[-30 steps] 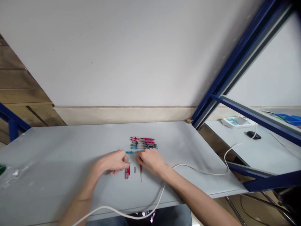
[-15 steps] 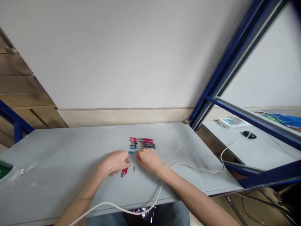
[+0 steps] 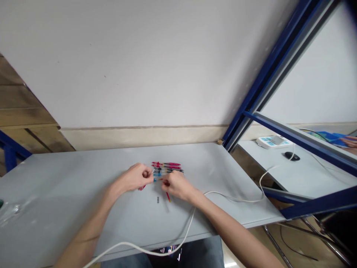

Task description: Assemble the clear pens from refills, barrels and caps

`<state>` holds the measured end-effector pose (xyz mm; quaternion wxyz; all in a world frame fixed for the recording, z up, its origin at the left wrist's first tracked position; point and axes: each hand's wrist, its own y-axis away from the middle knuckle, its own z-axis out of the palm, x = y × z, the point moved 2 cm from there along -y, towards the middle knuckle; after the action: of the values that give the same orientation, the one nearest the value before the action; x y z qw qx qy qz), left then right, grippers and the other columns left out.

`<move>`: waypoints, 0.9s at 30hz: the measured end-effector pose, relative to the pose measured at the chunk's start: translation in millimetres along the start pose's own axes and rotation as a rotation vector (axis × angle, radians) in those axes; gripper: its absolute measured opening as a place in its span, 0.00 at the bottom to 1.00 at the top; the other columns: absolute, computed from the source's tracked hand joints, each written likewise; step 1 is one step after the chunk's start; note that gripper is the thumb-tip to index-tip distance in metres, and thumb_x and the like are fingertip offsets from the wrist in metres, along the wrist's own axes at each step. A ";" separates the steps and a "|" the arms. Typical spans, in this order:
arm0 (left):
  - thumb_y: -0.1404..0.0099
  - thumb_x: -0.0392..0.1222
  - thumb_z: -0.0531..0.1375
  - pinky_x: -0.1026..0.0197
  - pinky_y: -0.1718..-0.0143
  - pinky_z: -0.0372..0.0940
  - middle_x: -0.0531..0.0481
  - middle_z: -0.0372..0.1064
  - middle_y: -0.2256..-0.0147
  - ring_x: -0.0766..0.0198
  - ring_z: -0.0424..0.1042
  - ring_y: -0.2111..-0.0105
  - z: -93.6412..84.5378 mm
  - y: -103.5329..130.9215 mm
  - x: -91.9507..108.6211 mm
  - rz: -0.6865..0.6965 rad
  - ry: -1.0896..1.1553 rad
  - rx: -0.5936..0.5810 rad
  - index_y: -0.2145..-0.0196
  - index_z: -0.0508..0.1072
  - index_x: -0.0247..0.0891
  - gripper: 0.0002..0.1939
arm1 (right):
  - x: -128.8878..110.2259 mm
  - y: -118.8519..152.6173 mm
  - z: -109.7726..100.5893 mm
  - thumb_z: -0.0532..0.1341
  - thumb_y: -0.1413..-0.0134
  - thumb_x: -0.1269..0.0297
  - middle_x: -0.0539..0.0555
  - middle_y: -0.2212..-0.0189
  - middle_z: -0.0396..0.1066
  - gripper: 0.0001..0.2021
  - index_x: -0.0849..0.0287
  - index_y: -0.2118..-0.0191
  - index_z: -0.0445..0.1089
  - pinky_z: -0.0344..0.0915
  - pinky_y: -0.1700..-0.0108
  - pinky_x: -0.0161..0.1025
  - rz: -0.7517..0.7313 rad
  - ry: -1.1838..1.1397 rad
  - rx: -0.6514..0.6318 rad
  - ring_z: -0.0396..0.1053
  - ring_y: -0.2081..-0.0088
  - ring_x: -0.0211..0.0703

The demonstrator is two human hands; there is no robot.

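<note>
My left hand (image 3: 137,176) is closed, thumb and forefinger pinched together over the table. A red pen barrel (image 3: 142,187) pokes out below its fingers, mostly hidden by them. My right hand (image 3: 177,185) is closed too, and a thin red pen refill (image 3: 168,197) with a yellowish end sticks down from it, raised off the table. Between the hands lies a blue pen part (image 3: 156,180), partly covered. Just behind them is a row of several pens (image 3: 169,167), red, black and blue. A small grey piece (image 3: 158,200) rests in front of the hands.
A white cable (image 3: 228,198) crosses the table's right side and hangs over its front edge. Clear plastic packaging (image 3: 12,214) lies at the left. Beyond a blue metal frame (image 3: 306,147) stand a white device (image 3: 275,142) and a black mouse (image 3: 292,156) on another table.
My left hand has risen toward the pens, and the red barrel has moved with it from the table. The red refill now shows below my right hand. The view has shifted slightly.
</note>
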<state>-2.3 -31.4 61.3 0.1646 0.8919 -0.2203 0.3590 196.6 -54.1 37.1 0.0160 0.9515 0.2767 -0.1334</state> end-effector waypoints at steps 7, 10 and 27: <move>0.34 0.44 0.53 0.68 0.77 0.52 0.58 0.58 0.82 0.72 0.56 0.81 15.5 -22.9 1.5 0.226 0.070 0.457 0.78 0.63 0.38 0.15 | 22.9 -6.4 -2.8 0.57 0.51 0.70 0.44 0.84 0.53 0.12 0.60 0.82 0.58 0.44 0.75 0.32 0.043 -0.677 0.164 0.48 0.79 0.31; 0.34 0.42 0.55 0.67 0.75 0.54 0.57 0.62 0.81 0.71 0.58 0.80 31.7 -22.7 -3.9 0.245 -0.054 0.511 0.75 0.69 0.37 0.12 | 31.8 -8.5 -4.8 0.58 0.50 0.65 0.44 0.84 0.54 0.13 0.60 0.81 0.60 0.46 0.76 0.31 0.084 -0.860 0.190 0.49 0.79 0.31; 0.25 0.43 0.45 0.64 0.71 0.55 0.55 0.68 0.75 0.65 0.68 0.77 53.3 -9.3 18.8 0.264 -0.199 0.328 0.58 0.65 0.42 0.11 | 44.9 -12.3 -16.2 0.64 0.47 0.54 0.49 0.83 0.69 0.16 0.62 0.76 0.70 0.50 0.79 0.31 0.206 -1.214 0.269 0.52 0.83 0.31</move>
<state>44.8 -52.8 36.8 -0.0535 0.9012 -0.2891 0.3186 230.5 -18.5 41.5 0.0632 0.7217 0.1062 -0.6811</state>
